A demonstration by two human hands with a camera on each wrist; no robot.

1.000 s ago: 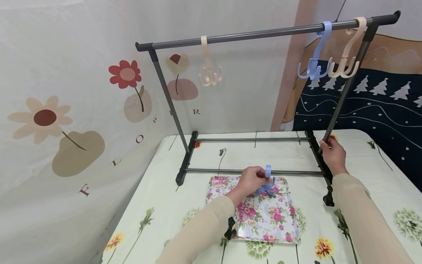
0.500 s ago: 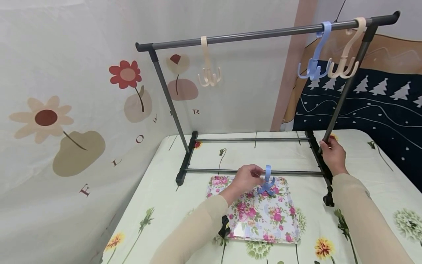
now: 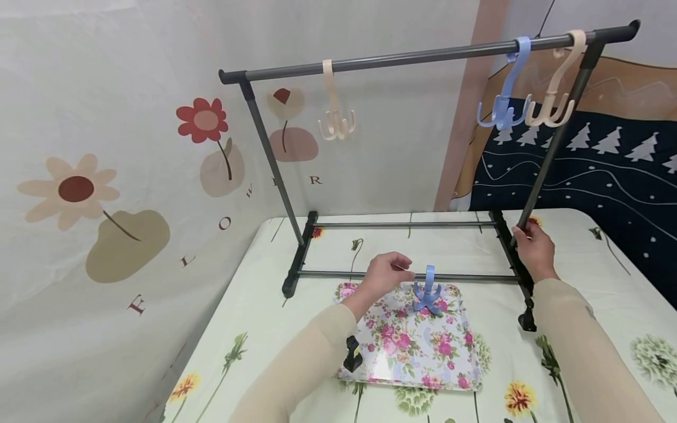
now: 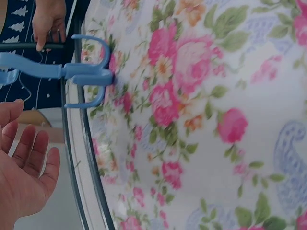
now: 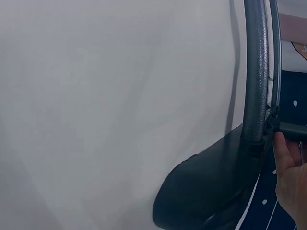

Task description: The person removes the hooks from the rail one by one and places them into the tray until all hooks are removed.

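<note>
You've released the blue plastic four-pronged hook [image 3: 427, 298], upright and seemingly steady on the pink-flowered white tray [image 3: 423, 359]. Your left hand [image 3: 383, 276], fingers loose, hovers nearby; your right hand [image 3: 536, 251] grips the dark-grey metal post [image 3: 554, 147].

Pronged hook [image 3: 427, 300], blue — upright, prongs lowermost, on a floral tray [image 3: 412, 358]. Tubular rack [image 3: 412, 57], dark grey — standing just beyond the tray.
</note>
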